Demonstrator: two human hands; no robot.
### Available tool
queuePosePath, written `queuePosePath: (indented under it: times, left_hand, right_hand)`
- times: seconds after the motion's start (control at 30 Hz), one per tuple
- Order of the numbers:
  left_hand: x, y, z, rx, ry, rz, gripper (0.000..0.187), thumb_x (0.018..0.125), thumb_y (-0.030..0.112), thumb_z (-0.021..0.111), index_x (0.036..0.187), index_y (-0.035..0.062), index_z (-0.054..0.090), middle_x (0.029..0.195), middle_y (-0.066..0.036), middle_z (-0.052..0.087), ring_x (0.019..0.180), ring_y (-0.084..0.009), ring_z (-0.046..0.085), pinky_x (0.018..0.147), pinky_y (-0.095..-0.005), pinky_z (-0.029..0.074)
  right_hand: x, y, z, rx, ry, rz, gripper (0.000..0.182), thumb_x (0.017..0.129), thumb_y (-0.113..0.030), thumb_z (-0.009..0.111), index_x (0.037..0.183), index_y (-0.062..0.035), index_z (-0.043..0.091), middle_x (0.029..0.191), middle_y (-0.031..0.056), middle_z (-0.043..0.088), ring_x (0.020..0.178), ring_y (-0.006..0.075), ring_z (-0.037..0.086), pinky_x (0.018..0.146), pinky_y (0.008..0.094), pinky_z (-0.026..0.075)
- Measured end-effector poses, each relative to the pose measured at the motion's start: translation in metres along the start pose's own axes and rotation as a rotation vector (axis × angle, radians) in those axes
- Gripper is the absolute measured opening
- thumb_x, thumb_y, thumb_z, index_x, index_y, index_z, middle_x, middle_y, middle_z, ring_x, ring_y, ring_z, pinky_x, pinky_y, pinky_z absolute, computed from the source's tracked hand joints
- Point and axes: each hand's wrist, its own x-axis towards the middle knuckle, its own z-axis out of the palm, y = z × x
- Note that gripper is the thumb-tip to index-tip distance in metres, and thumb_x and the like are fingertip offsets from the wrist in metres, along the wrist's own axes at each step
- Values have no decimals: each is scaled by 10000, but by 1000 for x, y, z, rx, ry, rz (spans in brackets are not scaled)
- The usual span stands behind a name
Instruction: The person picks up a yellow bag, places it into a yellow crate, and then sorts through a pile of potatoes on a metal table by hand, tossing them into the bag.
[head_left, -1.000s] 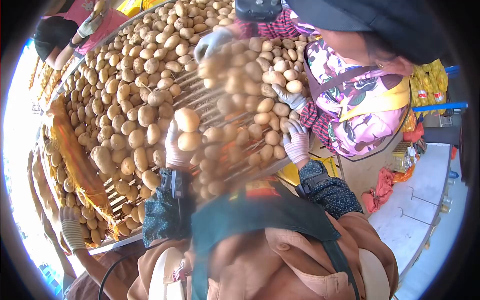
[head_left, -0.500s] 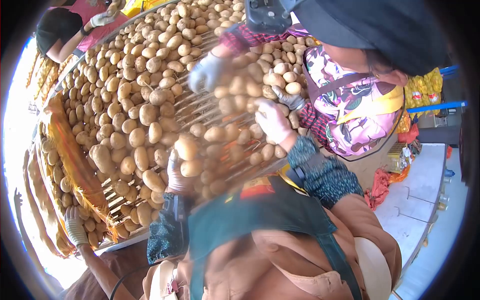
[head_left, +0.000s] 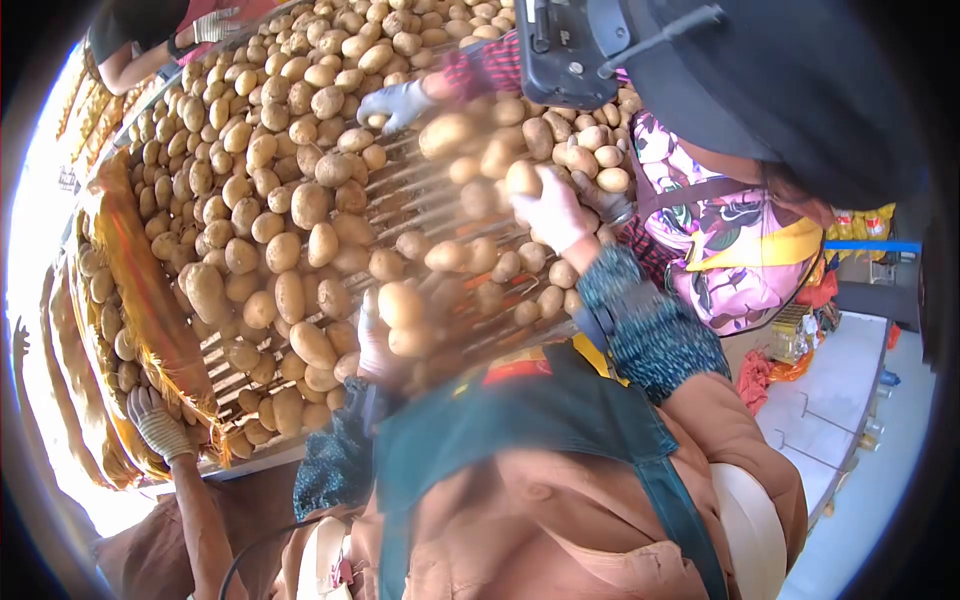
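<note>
Far left: a co-worker's gloved hand [head_left: 215, 25] at the far edge of the heap; grip cannot be told. Near left: another co-worker's striped glove [head_left: 160, 425], fingers spread, lying by the near end of an orange sack [head_left: 160, 310]. The sack lies along the left side, potatoes on both sides of it.

Next rightward: the main heap of potatoes [head_left: 240, 252], spread over a slatted rack [head_left: 395, 185]. Bare slats show near left, beside the sack, and again mid-rack.

Near centre: wearer's left hand [head_left: 372, 340], gloved, grasping two pale potatoes [head_left: 401, 304], one just beyond the other. Loose potatoes lie on both sides of this hand. Dark green apron [head_left: 520, 420] directly nearer.

Far centre: a co-worker's grey glove [head_left: 398, 105], at the heap's edge, fingers around a small potato. Several potatoes to its right are blurred.

Right of centre: wearer's right hand [head_left: 555, 212], gloved, grasping a single potato [head_left: 523, 179] at the fingertips, above the right part of the rack. Behind it, the same co-worker's other glove, mostly hidden; grip cannot be told.

Right: that co-worker, in a floral apron [head_left: 715, 270] and dark cap [head_left: 780, 100]; black device [head_left: 570, 50] left of the cap. Farther right: red bag [head_left: 752, 382] beside a white table [head_left: 825, 400].
</note>
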Motion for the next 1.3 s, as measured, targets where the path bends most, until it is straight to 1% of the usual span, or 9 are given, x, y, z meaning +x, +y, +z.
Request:
queuePosePath:
  times: [0.17,0.37,0.53,0.63,0.77,0.87,1.07,1.13,1.3]
  left_hand:
    - [-4,-13,30,-149,-306,-142,890,870,780,499,1431,90,465,1416,-180,512,1278,-367,510,1062,-545,425]
    - [0,-16,-49,-117,-58,99,886,917,776,402,1404,40,489,1379,-250,533,1164,-389,572,923,-492,525]
    - [-13,-10,-38,48,-90,194,813,933,732,434,1328,30,538,1319,-218,574,1141,-382,579,960,-500,515]
    - [-23,-7,-19,150,211,341,727,957,682,455,1310,56,562,1316,-177,591,1212,-344,558,1078,-514,455]
    - [-39,-3,-34,-361,-214,1,723,969,666,451,1337,50,540,1369,-168,558,1263,-335,528,1108,-506,429]
    - [-41,-6,-18,-546,-394,-175,705,978,643,460,1346,45,528,1395,-173,536,1290,-335,512,1124,-500,420]
    - [-45,-28,24,29,-130,161,734,949,645,503,1373,46,496,1371,-227,530,1258,-402,521,1043,-566,470]
    - [-35,-18,-5,-430,-219,-82,748,948,656,483,1373,42,494,1363,-234,532,1230,-403,534,983,-551,499]
    - [-12,-4,-57,106,25,159,783,948,685,432,1404,51,484,1359,-228,533,1171,-392,559,910,-522,527]
  right_hand:
    - [-85,-95,-34,582,-691,184,576,894,-308,776,1357,-48,556,1067,125,701,855,204,678,802,302,568]
    - [-56,-69,17,-185,-398,-568,470,862,-231,736,1281,-72,597,1178,133,655,1051,292,645,931,407,527]
    - [-36,-55,77,-347,-688,-666,470,882,-243,679,1327,-117,595,1255,146,632,1128,314,625,977,415,511]
    - [-44,-62,48,357,-591,-120,442,917,-255,663,1336,-126,602,1218,122,665,1041,258,665,889,404,551]
    - [-40,-63,0,1558,-595,803,352,925,-265,672,1208,-59,644,1025,69,703,873,190,681,731,386,579]
    - [-31,-39,-3,1120,-345,767,324,917,-277,669,1150,-52,649,1044,96,712,831,208,687,692,397,576]
    - [45,5,19,38,-96,459,673,858,-409,740,1361,-2,553,1157,151,719,925,228,717,796,322,567]
    - [67,11,30,-27,-133,487,733,842,-426,755,1405,-16,528,1194,158,710,993,245,710,855,329,553]
    - [86,0,21,234,-437,458,806,817,-473,767,1434,-21,513,1283,191,666,1231,281,614,1009,375,481]
